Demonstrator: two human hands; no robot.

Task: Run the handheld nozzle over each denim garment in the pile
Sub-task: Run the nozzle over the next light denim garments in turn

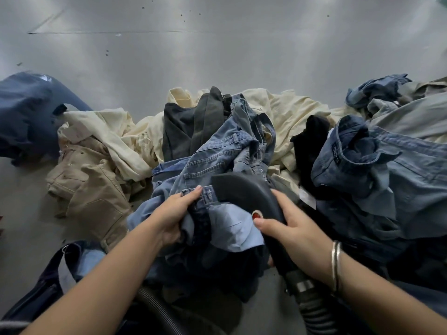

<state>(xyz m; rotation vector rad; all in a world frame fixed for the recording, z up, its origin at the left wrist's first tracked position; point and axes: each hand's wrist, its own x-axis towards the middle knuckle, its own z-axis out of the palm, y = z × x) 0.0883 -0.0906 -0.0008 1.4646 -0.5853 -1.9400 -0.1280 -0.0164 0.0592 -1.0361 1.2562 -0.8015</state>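
No text could be read: the small dark label [335,154] on the denim shirt [377,165] collar was too blurred.

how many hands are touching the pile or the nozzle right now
2. The left hand grips the light blue denim garment mid-pile; the right hand holds the black handheld nozzle resting on it.
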